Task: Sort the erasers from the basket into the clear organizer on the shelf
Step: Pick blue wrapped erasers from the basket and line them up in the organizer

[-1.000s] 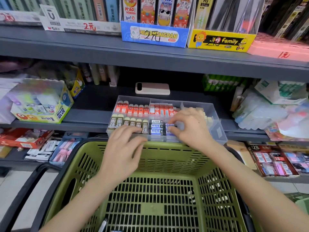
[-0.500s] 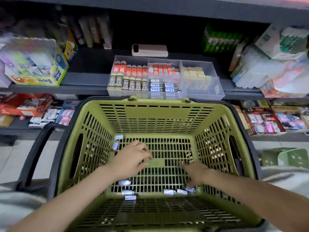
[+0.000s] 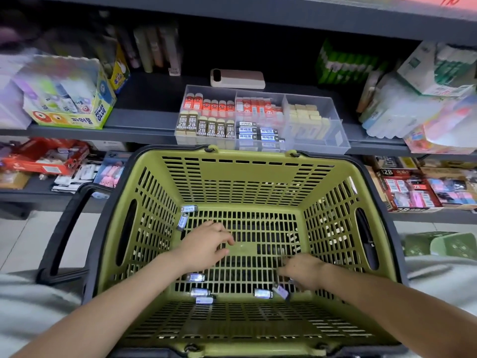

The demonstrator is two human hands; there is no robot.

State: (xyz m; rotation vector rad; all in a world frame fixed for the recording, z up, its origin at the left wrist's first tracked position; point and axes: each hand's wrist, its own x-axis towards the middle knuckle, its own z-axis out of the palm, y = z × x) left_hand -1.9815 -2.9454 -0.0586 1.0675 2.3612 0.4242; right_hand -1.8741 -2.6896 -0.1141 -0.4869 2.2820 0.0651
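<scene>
Loose erasers (image 3: 262, 293) lie on the green basket's (image 3: 247, 156) floor. Left hand (image 3: 206, 244) hovers inside, fingers loosely spread, holding nothing. Right hand (image 3: 302, 272) is down by two erasers; grip unclear. Behind, the clear organizer (image 3: 317, 143) sits on the shelf (image 3: 144, 117), glue box (image 3: 77, 117) leftward.

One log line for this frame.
phase=pick; left hand open over basket floor; right hand at loose erasers, grip unclear; organizer partly filled

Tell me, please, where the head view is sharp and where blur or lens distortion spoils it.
Head view: sharp at centre, with the 2B labels in the clear plastic organizer legible; motion blur smears the yellow-green glue box at left; the wide-angle lens bows the rim of the olive slatted basket; the right hand is soft, its grip unclear.
</scene>
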